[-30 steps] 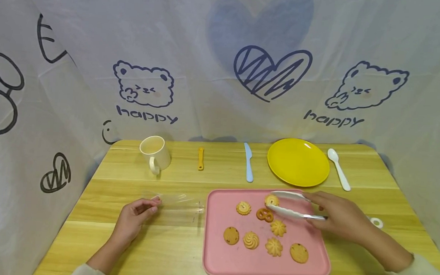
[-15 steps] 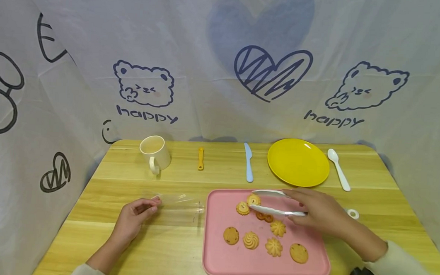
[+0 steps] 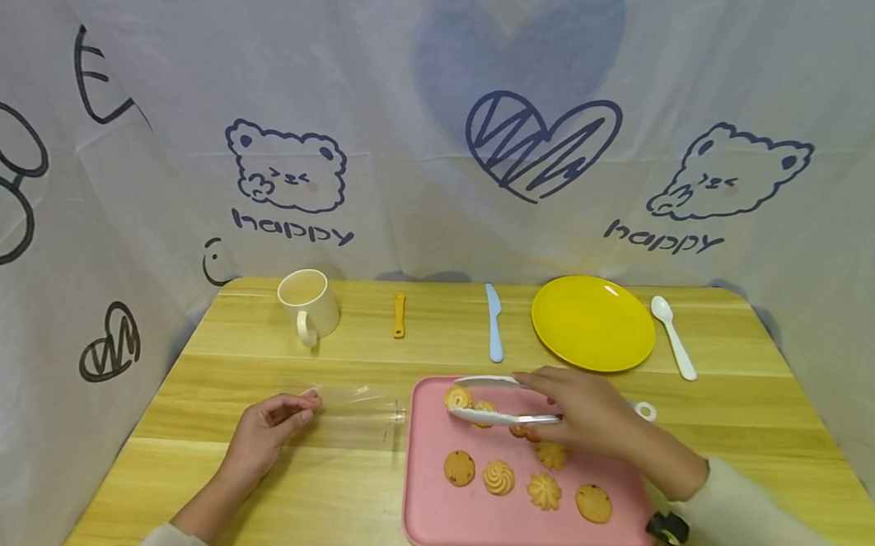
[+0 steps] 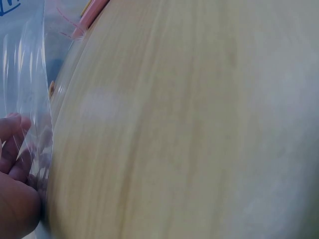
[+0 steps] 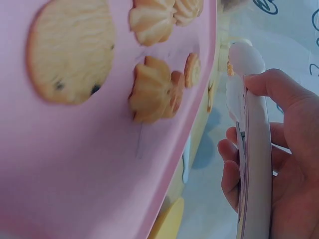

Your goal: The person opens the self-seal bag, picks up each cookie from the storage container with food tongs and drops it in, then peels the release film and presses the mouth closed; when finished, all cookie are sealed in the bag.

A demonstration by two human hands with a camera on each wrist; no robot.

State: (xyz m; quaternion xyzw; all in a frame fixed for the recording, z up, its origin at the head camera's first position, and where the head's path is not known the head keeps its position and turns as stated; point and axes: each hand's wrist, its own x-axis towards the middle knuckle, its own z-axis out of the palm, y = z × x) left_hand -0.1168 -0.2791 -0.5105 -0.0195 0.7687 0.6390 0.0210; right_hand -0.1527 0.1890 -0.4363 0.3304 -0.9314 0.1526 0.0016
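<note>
- My right hand squeezes white tongs, pinching a cookie above the pink tray
- My left hand pinches the clear bag on the tabletop
- I judge this mid-transfer; next needs the bag's mouth opened

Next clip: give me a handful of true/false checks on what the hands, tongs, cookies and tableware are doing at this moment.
1. The right hand holds white tongs that grip a cookie. True.
2. The left hand holds the mug. False: it holds a clear bag; the mug stands apart at the table's far side.
3. The yellow plate holds cookies. False: it is bare; the cookies lie on the pink tray.
4. A blue knife lies between the plate and an orange tool. True.
</note>
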